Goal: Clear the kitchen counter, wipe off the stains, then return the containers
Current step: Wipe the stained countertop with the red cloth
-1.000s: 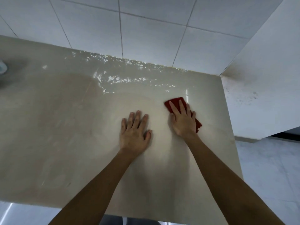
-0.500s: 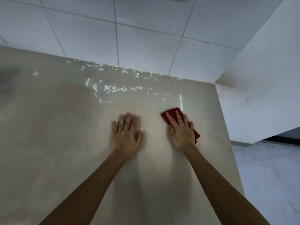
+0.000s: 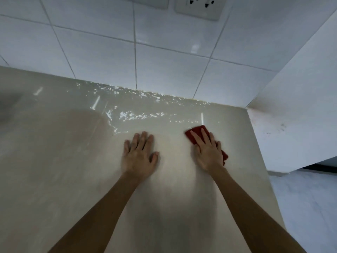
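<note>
two bare hands lie on one pale counter [image 3: 54, 170]. the left hand [image 3: 139, 155] is flat, palm down, fingers straight and close together, thumb out to the side, holding nothing. the right hand [image 3: 207, 152] is flat too, fingers straight and a little spread, pressing down on one red cloth [image 3: 197, 131]. the cloth lies on the counter's back right part, near the right edge. one corner shows past the fingertips and another bit shows by the little finger. the hands are side by side and apart, with bare counter between them.

behind them a band of wet sheen and bright specks [image 3: 131, 114] runs along the counter's back, up to the tiled wall [image 3: 91, 52]. two fittings sit on the wall at the top of the view: one socket [image 3: 197, 8] with its holes showing, and one plate [image 3: 145, 1] to its left, cut off so its kind cannot be told. one white panel [image 3: 300, 106] stands at the counter's right end, with dark marks low on it. grey floor [image 3: 306, 207] shows past the right edge.
</note>
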The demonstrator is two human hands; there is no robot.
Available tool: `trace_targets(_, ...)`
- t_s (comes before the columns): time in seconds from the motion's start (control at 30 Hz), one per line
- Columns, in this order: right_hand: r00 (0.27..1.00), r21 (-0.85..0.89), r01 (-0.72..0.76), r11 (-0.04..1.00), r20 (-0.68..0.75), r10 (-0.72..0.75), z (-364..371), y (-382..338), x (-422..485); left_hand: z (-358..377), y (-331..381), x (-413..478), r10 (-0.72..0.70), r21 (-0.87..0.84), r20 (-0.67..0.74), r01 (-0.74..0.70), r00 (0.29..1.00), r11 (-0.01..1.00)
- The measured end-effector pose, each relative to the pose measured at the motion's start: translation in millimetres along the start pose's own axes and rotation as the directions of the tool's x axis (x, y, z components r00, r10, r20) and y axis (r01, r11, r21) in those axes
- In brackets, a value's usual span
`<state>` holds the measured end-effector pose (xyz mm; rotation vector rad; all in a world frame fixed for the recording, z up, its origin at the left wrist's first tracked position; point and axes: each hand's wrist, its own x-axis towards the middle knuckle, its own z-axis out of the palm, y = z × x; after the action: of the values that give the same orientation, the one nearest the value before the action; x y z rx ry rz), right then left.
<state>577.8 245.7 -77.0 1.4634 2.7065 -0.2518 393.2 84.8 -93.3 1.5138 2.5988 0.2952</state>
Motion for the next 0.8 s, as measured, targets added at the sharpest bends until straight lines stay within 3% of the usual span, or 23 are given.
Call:
trace_targets(0.17, 0.990, 0.060, -0.140, 0.988, 0.022, 0.139, -4.0, -45.0, 57.3, 1.3, 0.9, -1.1, -0.004, -0.018, -0.045, 0.003, 0.999, 1.000)
trace_targets(0.4, 0.991, 0.027, 0.137, 0.990, -0.002, -0.137, -0.7, -40.6, 22.8, 1.2, 1.4, -1.1, -0.019, -0.002, -0.034, 0.019, 0.999, 1.000)
trace_targets(0.53, 0.999, 0.014, 0.049, 0.999, -0.002, -0.049, -7.0, -19.1, 43.2, 1.4, 0.7, -0.6, -0.012, -0.016, -0.040, 0.012, 0.999, 1.000)
trace_targets(0.67, 0.996, 0.048, -0.089, 0.995, 0.030, 0.088, -8.2, -48.9, 87.8, 1.2, 2.4, -2.0, -0.009, -0.027, -0.053, 0.007, 0.999, 1.000)
trace_targets(0.8, 0.998, 0.029, 0.050, 0.998, 0.022, -0.050, -2.3, -80.9, 82.3, -0.2, 2.8, -2.3, -0.014, -0.031, -0.021, 0.013, 1.000, 0.999)
